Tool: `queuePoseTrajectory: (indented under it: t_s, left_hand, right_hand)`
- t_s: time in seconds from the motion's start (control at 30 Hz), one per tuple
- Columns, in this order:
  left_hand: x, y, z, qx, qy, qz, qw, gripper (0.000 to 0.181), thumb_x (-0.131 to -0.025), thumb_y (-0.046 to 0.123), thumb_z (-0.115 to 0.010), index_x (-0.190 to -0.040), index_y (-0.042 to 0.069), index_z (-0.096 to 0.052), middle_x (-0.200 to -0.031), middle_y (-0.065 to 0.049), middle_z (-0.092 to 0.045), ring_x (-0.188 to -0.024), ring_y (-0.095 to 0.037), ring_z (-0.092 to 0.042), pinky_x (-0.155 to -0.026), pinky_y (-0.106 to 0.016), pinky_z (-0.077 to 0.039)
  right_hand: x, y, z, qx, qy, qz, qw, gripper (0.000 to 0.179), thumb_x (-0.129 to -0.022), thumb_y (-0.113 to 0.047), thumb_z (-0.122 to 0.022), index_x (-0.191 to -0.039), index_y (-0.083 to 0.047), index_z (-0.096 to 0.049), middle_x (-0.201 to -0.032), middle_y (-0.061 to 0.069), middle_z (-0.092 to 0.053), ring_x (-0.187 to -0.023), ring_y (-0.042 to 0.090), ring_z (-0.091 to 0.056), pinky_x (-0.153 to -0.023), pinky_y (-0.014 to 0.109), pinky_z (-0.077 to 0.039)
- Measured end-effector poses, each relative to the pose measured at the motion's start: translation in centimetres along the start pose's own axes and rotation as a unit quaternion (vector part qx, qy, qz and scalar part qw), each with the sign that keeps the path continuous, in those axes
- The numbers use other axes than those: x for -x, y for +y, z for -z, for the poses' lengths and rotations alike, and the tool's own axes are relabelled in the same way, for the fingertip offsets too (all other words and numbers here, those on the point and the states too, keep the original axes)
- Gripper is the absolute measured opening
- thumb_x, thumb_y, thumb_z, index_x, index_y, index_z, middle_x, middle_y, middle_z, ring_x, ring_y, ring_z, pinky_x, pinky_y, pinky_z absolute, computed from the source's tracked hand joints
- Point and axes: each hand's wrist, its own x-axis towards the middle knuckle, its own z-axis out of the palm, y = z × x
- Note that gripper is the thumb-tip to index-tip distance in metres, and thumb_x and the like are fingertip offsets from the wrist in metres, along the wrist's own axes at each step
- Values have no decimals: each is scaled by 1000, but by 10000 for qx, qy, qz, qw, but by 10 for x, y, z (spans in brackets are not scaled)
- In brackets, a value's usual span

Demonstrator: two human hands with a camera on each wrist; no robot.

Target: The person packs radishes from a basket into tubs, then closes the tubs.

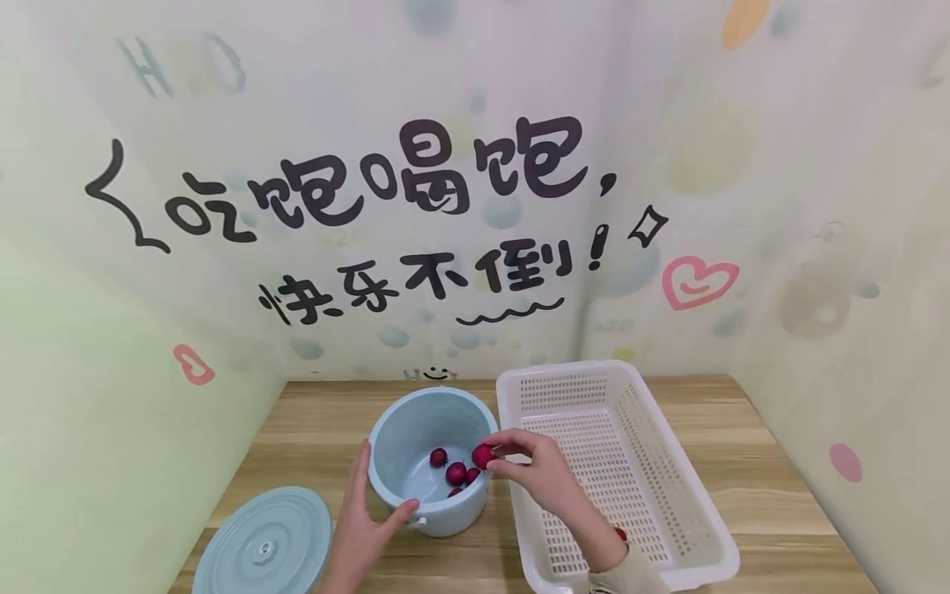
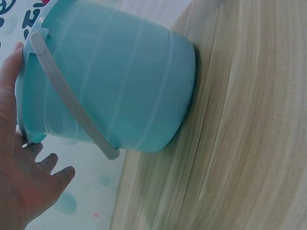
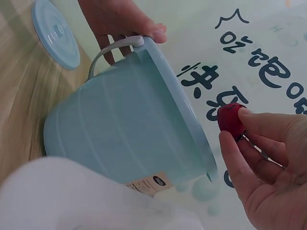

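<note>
My right hand (image 1: 545,472) pinches a small round red fruit (image 1: 483,456) between thumb and fingers, at the right rim of a light blue bucket (image 1: 454,518). Dark stubby bits show on the fruit's end in the right wrist view. Inside the bucket lie several similar red fruits (image 1: 456,473). My left hand (image 1: 361,528) holds the bucket's left side, thumb on the near rim and fingers spread along the outside. The left wrist view shows the bucket's pale handle (image 2: 72,98) hanging against its wall.
A white perforated plastic basket (image 1: 686,487) stands right of the bucket, with a red fruit (image 1: 620,535) partly hidden behind my right forearm. At the left front lies a round blue lid (image 1: 263,540). Behind the wooden table (image 1: 326,412) rises a wall (image 1: 416,74) with black lettering.
</note>
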Motion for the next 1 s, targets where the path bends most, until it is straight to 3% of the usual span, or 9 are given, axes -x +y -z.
queuePoseTrajectory:
  t_s: [0.43,0.73,1.0]
  left_hand:
    - [-1,5,-2,4,-14,133,9999,114,-78,57,-78,-161,30,-5,-168,-14,-12,-151,-47,-18,-114,-71,-28]
    - [-1,3,-1,-8,-20,98,9999,113,-80,54,-78,-162,27,-5,-168,-15,-12,-151,-48,-17,-114,-71,-27]
    - [0,2,-1,22,13,15,10000,112,-80,51,-79,-162,25,-7,-168,-16,-13,-151,-49,-17,-115,-72,-26]
  right_hand:
    - [2,1,2,6,-121,107,9999,27,-92,-13,-71,-115,0,-70,-112,17,-73,-103,26,-71,-85,19,-58]
    - [6,6,13,-159,-43,94,9998,26,-92,-10,-69,-116,1,-69,-113,21,-72,-103,23,-71,-86,18,-58]
    - [10,11,26,68,281,265,9992,24,-91,-8,-70,-114,0,-70,-115,23,-71,-101,17,-71,-88,19,-58]
